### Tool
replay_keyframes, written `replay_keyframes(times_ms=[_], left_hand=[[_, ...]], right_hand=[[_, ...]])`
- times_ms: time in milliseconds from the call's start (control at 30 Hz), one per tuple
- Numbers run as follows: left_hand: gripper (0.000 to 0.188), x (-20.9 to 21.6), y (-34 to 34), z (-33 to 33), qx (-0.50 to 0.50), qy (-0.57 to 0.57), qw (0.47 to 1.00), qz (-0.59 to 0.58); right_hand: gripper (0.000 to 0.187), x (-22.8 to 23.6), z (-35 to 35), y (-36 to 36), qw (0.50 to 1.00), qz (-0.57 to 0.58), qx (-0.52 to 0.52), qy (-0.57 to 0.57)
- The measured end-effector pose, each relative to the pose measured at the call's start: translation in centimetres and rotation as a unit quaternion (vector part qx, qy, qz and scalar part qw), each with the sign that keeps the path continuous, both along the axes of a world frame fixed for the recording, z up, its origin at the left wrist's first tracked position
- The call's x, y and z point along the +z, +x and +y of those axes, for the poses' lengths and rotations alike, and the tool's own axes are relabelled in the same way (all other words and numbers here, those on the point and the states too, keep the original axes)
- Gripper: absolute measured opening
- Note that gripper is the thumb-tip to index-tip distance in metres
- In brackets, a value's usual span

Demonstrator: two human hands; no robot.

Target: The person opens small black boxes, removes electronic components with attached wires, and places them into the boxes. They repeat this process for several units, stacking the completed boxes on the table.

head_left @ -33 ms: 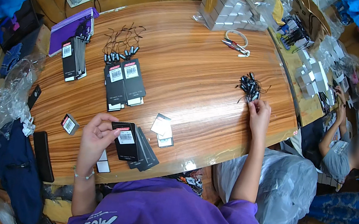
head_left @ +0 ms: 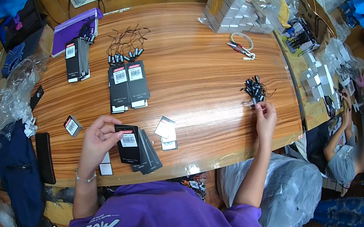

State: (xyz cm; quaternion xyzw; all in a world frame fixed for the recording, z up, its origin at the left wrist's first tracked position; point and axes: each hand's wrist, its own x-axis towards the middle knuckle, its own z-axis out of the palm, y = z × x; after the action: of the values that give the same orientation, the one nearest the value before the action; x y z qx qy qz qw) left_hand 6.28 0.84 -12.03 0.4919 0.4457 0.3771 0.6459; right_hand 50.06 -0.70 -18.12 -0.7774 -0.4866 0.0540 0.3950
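Between the thumb and fingers of my left hand is a black hang tag with a white barcode sticker, held by its upper left corner. Beneath and beside it, more black tags lie fanned out near the table's front edge. Out to the right, my right hand pinches at the near end of a small heap of black tag strings. Its fingertips touch the heap, and a single string cannot be made out between them. Small white cards lie just right of the fanned tags.
Tags with strings attached lie in stacks at the left, beside a purple pouch. Red-handled pliers or snips lie farther back, near white boxes. A black case rests at the left edge. Another person sits at the right.
The view has shifted very slightly. My left hand keeps its hold on the tag, and my right hand stays at the strings.
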Motion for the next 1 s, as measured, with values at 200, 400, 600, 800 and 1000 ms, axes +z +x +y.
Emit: replay_keyframes(times_ms=[200, 400, 600, 800, 1000], left_hand=[[0.023, -0.3, -0.3, 0.4, 0.015, -0.019, 1.0, -0.014], [0.023, -0.3, -0.1, 0.0, 0.016, -0.002, 1.0, -0.008], [0.023, -0.3, -0.8, -0.1, 0.029, 0.0, 1.0, 0.002], [0.021, -0.1, -0.5, -0.1, 0.024, -0.011, 1.0, -0.007], [0.02, -0.2, -0.2, 0.0, 0.005, -0.001, 1.0, -0.014]], right_hand=[[0.006, 2.5, 1.3, -1.3, 0.951, 0.272, 0.1, 0.104], [0.009, 3.1, 1.6, -0.9, 0.955, 0.269, 0.091, 0.09], [0.016, 5.1, 0.8, -0.7, 0.936, 0.323, 0.098, 0.101], [0.019, 6.5, 0.4, 0.4, 0.917, 0.343, 0.128, 0.157], [0.024, 9.3, 0.8, 0.1, 0.856, 0.435, 0.169, 0.222]])
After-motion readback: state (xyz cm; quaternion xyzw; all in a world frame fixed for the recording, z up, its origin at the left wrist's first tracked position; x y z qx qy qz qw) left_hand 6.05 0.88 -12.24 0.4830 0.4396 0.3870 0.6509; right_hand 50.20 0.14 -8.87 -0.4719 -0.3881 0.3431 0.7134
